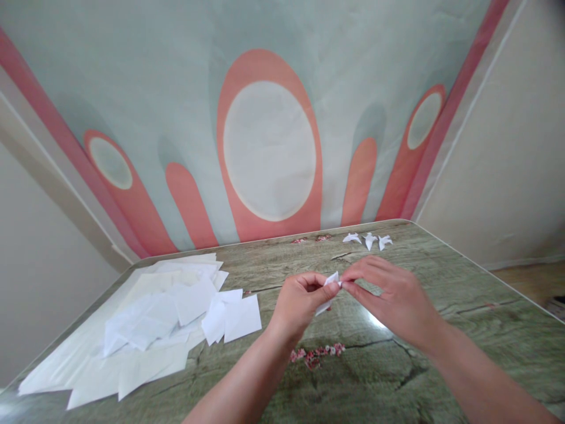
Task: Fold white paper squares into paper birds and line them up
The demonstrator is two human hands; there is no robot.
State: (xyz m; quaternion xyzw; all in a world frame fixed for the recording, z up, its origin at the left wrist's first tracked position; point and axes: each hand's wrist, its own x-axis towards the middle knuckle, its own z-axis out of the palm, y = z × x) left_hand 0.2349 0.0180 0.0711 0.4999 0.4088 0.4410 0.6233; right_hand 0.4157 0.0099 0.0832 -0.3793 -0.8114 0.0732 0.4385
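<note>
A small folded white paper (pixel 323 307) is held up over the table between my two hands. My left hand (pixel 304 297) is closed around its body, thumb on the near side, and covers part of it. Thumb and forefinger of my right hand (pixel 388 291) pinch the paper's narrow right tip. Beyond my hands, near the table's far edge, lie three white paper birds: a left one (pixel 352 237), a middle one (pixel 369 240) and a right one (pixel 385 242).
Left of my hands, several loose white squares (pixel 242 318) overlap on the wood-patterned table (pixel 353 388). A wide spread of larger white sheets (pixel 92 371) covers the table's left side. A backdrop with pink arches (pixel 269 65) stands behind the far edge.
</note>
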